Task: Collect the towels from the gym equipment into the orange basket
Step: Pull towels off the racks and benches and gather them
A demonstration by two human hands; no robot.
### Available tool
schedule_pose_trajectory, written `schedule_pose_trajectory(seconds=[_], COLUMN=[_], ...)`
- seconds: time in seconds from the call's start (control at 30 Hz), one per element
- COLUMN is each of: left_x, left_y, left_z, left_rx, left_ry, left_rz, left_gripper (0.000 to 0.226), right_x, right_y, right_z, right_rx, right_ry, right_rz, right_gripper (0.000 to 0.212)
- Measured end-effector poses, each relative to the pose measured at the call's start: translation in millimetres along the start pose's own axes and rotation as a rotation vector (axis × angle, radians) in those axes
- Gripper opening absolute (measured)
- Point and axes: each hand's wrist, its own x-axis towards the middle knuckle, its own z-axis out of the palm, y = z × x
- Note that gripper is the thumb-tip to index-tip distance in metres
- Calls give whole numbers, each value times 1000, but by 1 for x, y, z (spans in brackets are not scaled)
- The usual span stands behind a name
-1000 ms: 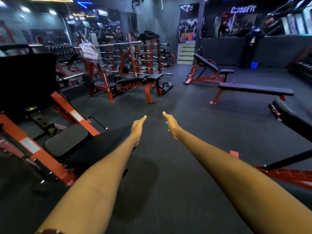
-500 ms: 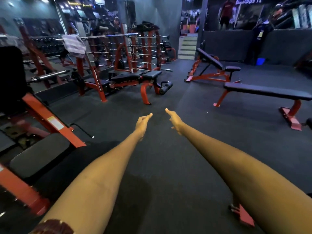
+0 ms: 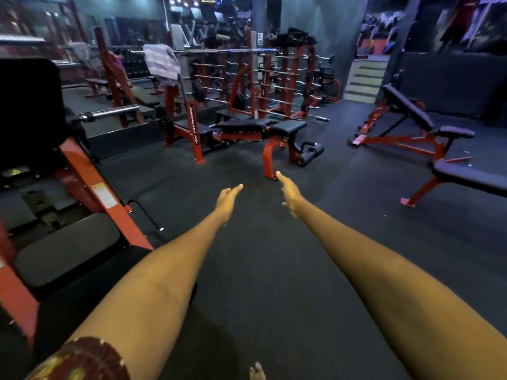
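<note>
A: Where are your hands right now?

B: Both arms reach straight out ahead of you over the floor (image 3: 274,270), which is dark rubber matting running across the whole room. Your left hand (image 3: 225,200) and right hand (image 3: 291,193) are near each other but apart, fingers stretched forward and loose, gripping nothing.

A: And the towel?

B: A pale striped towel (image 3: 162,63) hangs draped over the bar end of a red bench-press rack (image 3: 192,127), well ahead of you and to the left. It sits well apart from your hands. There may be another cloth further left on a second rack, but it is too blurred to tell.

A: What is around you in the room?

B: On your left, close by, a red-framed machine (image 3: 90,187) with black pads. Straight ahead, a flat black bench (image 3: 285,127) on a red leg, with rows of bars on a red storage rack (image 3: 288,78) behind it. To your right, an incline bench (image 3: 408,111) and, nearer, a flat bench (image 3: 472,176). Steps (image 3: 365,78) rise at the far wall. The orange basket does not show in this view.

A: Anything else of you in view?

B: A patterned sleeve (image 3: 82,360) at the lower left, and a bare foot (image 3: 257,372) at the bottom edge.
</note>
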Motion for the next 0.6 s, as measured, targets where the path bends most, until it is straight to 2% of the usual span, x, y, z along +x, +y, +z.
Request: schedule_pose_trajectory(seconds=[0.2,0.33,0.6], left_x=[155,227,370], left_y=[41,66,77], left_z=[27,43,41], left_rx=[-61,-83,-100], left_ry=[58,77,171], left_rz=[-26,-3,0], left_gripper=[63,61,55], right_x=[156,242,407], right_y=[-31,-51,-68], right_z=[-15,-21,15], right_rx=[-44,-58,-71], right_ry=[-50,-62,-185], right_rz=[14,2,55], right_gripper=[59,57,60])
